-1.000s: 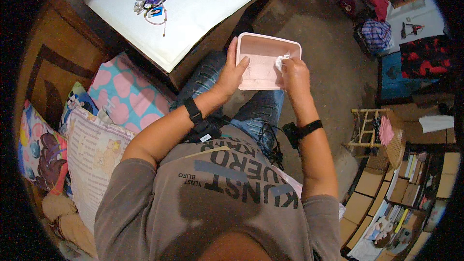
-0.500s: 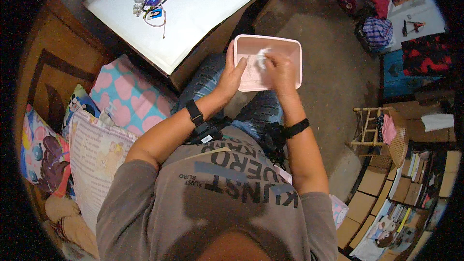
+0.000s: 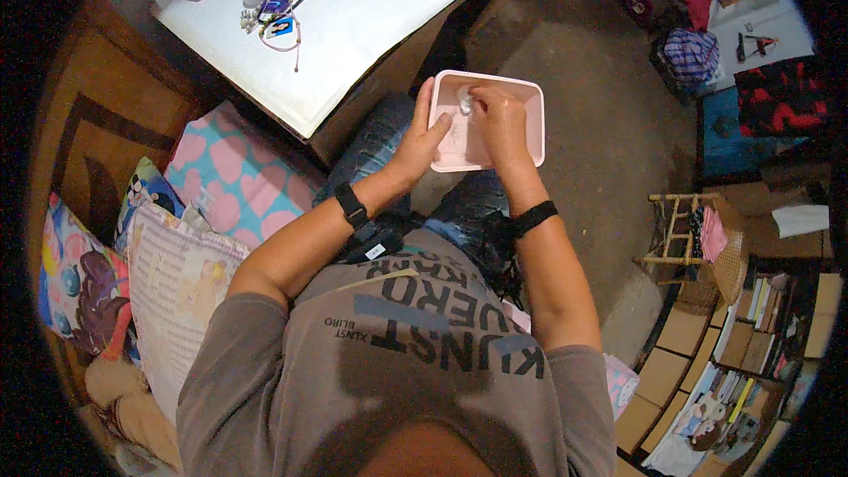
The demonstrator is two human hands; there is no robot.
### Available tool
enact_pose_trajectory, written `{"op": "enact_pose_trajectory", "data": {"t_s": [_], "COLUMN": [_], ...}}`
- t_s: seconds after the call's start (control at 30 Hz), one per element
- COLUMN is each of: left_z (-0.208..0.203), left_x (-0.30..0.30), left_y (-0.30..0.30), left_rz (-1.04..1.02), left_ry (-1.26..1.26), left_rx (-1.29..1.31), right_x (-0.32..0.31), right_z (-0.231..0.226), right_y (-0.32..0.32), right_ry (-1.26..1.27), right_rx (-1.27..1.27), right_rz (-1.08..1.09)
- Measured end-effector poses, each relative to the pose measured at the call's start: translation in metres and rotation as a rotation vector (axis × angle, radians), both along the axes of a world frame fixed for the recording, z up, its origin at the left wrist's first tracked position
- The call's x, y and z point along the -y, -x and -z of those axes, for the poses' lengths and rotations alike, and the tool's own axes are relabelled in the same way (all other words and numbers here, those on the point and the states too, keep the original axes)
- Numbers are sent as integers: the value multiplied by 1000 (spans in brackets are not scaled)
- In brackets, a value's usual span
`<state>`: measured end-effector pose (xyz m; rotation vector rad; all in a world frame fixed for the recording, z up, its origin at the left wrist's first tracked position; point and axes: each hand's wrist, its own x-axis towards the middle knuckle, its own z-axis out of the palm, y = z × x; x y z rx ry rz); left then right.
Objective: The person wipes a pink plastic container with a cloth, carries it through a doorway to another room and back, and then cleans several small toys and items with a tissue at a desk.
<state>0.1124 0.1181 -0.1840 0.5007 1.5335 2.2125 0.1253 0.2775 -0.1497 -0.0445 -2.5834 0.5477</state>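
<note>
Clearly, both hands are busy with the pink box [image 3: 470, 152], which sits just above the middle of the frame, open side toward the camera. The left hand [image 3: 417, 143] grips its left end, thumb over the rim and fingers outside; the right hand [image 3: 503, 124] is closed narrow, pinching a white wad [image 3: 465, 104] inside. The step in hand looks like wiping the interior, and I judge the next move calls for a steady left grip and light pressure on the marks near the left thumb. Against the frame 1 second earlier, the wad has gone from the box's right end to its upper left, while the left hand keeps the same hold. The table [image 3: 344, 57], at the upper left of the frame, stands apart from the 2 hands.
</note>
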Motion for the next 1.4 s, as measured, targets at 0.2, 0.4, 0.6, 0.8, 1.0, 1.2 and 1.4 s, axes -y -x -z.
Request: {"op": "enact_pose_trajectory", "data": {"t_s": [0.2, 0.4, 0.6, 0.8, 1.0, 1.2, 1.4], "left_z": [12, -3, -14, -20, -17, -11, -15], "left_x": [-4, -3, 0, -1, -5, -10, -17], "left_y": [-3, -2, 3, 3, 2, 3, 6], "left_rz": [-23, 7, -43, -33, -32, -30, -37], "left_ry": [122, -13, -45, -30, -34, -77, -30], "left_rx": [-117, 49, -21, 18, 59, 129, 148], "right_x": [19, -2, -18, -21, -36, -46, -59], "right_z": [-4, -31, -40, -48, -47, -47, -44], "right_y": [-6, -17, -42, -50, -48, -48, -53], "right_ry": [112, 635, 1335, 1363, 1021, 648, 850], "right_rx": [27, 168, 125, 145, 79, 86, 40], "right_rz": [-268, -123, -96, -94, -155, -80, -45]}}
